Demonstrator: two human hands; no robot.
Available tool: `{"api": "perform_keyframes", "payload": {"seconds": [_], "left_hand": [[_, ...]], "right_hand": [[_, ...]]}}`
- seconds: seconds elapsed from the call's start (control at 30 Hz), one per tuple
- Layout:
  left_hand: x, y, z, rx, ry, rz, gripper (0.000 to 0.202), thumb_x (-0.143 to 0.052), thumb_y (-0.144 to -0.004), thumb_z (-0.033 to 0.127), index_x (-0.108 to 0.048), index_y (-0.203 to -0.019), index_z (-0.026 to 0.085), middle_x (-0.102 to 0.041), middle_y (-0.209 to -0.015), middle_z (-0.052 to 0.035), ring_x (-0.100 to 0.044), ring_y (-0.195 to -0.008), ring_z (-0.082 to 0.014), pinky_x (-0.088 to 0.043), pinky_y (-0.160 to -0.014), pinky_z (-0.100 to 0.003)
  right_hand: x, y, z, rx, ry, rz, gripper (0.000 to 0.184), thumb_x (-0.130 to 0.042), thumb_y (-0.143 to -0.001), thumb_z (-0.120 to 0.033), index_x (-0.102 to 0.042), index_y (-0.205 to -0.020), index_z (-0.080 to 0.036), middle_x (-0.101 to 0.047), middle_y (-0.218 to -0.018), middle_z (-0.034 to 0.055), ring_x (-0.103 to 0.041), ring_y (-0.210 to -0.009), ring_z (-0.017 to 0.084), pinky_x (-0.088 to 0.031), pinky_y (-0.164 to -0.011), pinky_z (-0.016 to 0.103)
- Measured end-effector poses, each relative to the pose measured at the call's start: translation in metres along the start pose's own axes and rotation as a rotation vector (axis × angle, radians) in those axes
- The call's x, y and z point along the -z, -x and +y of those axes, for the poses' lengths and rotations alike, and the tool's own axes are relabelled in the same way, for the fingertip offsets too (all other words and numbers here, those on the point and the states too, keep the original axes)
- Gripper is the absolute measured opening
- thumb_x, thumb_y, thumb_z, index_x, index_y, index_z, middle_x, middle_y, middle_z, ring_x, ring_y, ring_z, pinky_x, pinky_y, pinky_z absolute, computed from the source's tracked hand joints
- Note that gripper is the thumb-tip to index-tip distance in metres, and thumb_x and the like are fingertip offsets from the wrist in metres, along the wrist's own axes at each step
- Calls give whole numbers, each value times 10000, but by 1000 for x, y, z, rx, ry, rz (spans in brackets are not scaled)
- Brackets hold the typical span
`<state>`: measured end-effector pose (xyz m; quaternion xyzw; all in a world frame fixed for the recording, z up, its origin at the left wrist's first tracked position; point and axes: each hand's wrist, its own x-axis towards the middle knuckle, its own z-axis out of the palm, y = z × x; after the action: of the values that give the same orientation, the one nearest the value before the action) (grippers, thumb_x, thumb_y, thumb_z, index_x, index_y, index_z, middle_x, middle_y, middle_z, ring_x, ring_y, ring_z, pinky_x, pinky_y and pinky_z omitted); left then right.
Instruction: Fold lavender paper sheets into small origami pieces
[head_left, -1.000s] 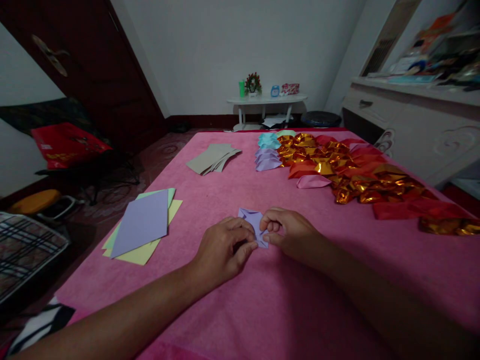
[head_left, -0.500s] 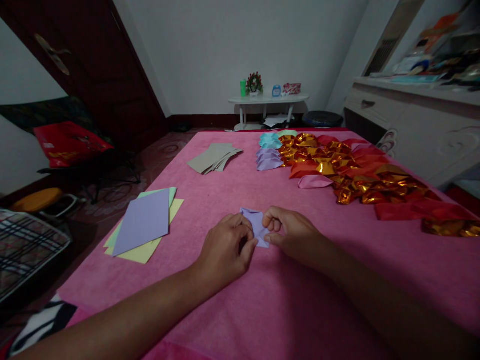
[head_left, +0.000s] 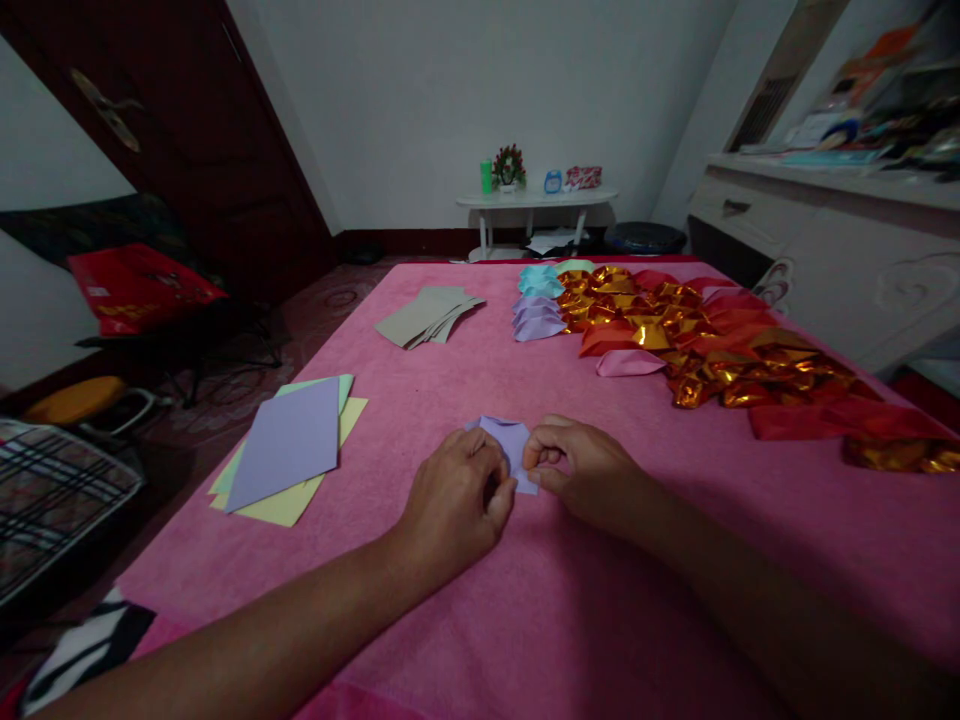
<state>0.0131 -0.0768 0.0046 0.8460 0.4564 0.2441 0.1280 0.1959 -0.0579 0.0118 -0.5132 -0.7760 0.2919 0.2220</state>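
A partly folded piece of purple paper (head_left: 511,440) lies between my hands, low over the pink tablecloth, its top edge creased. My left hand (head_left: 461,490) is closed on its left side, and the fingers cover that part. On the right edge, my right hand (head_left: 574,455) pinches the paper between thumb and curled fingers. Left of my hands rests a stack of flat sheets, with a purple sheet (head_left: 289,445) on top and a yellow sheet (head_left: 281,507) and green ones showing beneath.
Grey paper sheets (head_left: 427,315) are fanned out farther back. Folded purple papers (head_left: 538,322), blue ones (head_left: 540,280), a pink one (head_left: 630,363) and many shiny gold ones (head_left: 690,385) and red ones (head_left: 806,420) cover the table's right side.
My right hand has shifted slightly left and its fingers have closed on the paper's edge. My left hand has barely moved, and a bit of purple paper now shows above it.
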Motion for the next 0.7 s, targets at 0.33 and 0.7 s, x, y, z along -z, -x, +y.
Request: {"api": "perform_keyframes", "payload": {"seconds": [0.33,0.7], "left_hand": [[1,1,0,-16,26,-2,266,-543,-790,134,-568,-1037,229,-613,-1011,-46,-537,-922,-212,-444,-797,-355],[-4,2,-7,-45,81,20,251,-507,-829,97,-669,-972,225,-623,-909,-41,-544,-860,-182,-448,-763,-323]], "right_hand": [[0,1,0,13,-3,14,127,-539,-689,-99,-620,-718,-192,-574,-769,-9,-509,-722,131,-347,-652,252],[0,1,-2,-38,-74,1,157,-533,-724,-126,-668,-758,-198,-592,-779,-6,-522,-684,119,-351,-616,251]]}}
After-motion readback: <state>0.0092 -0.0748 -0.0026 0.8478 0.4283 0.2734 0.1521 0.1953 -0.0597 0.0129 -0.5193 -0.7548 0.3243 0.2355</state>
